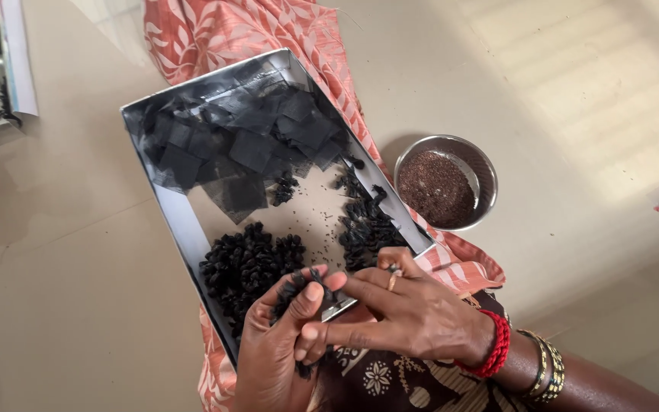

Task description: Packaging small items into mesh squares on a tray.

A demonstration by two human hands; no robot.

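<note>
left hand point(272, 355) and right hand point(398, 313) meet at the near edge of a shallow white tray point(173, 210), both pinching one small black net bundle point(295, 286) between thumbs and fingertips. heaps of like bundles point(249, 263) lie in the tray's near half, black mesh squares point(249, 141) in its far half. steel bowl of dark seeds point(440, 183) just right, on the floor. orange patterned cloth point(238, 30) under the tray.
</note>
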